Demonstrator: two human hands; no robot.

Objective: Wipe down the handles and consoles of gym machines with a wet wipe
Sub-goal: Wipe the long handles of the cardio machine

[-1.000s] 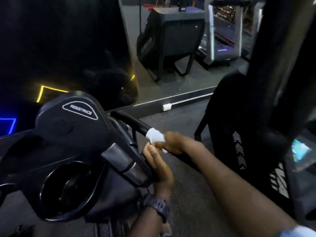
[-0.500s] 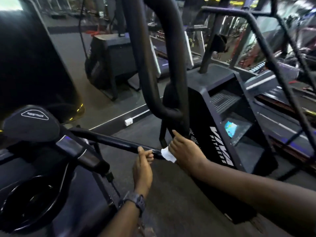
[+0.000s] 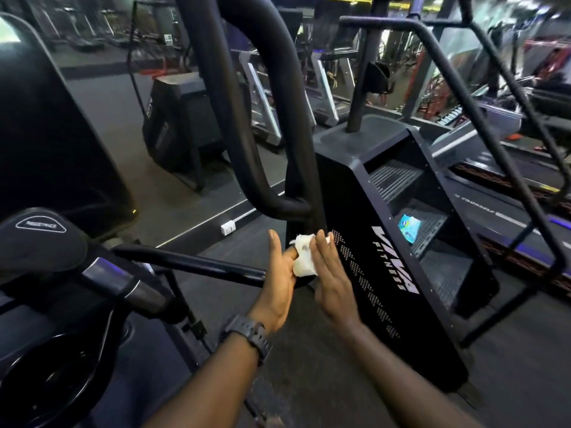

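Observation:
A crumpled white wet wipe (image 3: 304,264) sits between my two hands, just off the free end of the black handlebar (image 3: 191,264). My left hand (image 3: 279,282) is turned palm to the right with the thumb up, and one finger curls into the wipe. The flat, straight fingers of my right hand (image 3: 332,279) press the wipe from the other side. The bar runs left to the machine's black console (image 3: 40,242), which carries a resistance label and a cup holder (image 3: 46,375).
A black stair climber (image 3: 392,261) marked VIVA FITNESS stands right beside my right hand, with a blue wipe packet (image 3: 409,227) on one step. Thick black curved tubes (image 3: 241,118) rise just behind the hands. Treadmills (image 3: 509,168) line the right; a mirror (image 3: 185,103) stands behind.
The wipe has slid along the bar and come off its end. My left hand let go of the bar and now meets the wipe. The view swung right and up.

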